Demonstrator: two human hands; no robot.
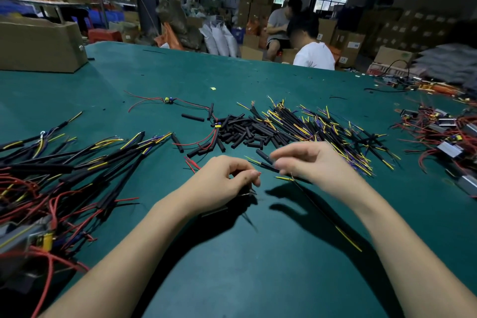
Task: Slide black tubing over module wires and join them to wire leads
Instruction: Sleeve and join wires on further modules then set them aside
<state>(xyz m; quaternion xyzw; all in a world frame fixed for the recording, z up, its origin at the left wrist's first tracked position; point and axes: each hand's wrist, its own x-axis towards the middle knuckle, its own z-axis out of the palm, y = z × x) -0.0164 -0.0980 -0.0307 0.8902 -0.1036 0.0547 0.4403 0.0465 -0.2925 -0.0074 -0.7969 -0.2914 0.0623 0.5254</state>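
both hands busy with tubing and wires at the green bench

the left hand [227, 181] has its fingers curled, pinching a red wire tip between thumb and forefinger; a dark module [219, 210] lies under the wrist, mostly hidden. the right hand [315, 162] is blurred, its fingers curled round a short black tube [265, 160], and a black wire lead [322, 210] with yellow ends runs from under it toward the viewer.

beyond the hands a pile of cut black tubing [242, 131] lies on the green table mat [258, 279], touching a heap of yellow-tipped wire leads [330, 129] to its right. joined assemblies [64, 168] lie at left, and modules with red wires [444, 137] at far right. a cardboard box [38, 44] stands at the far left corner.
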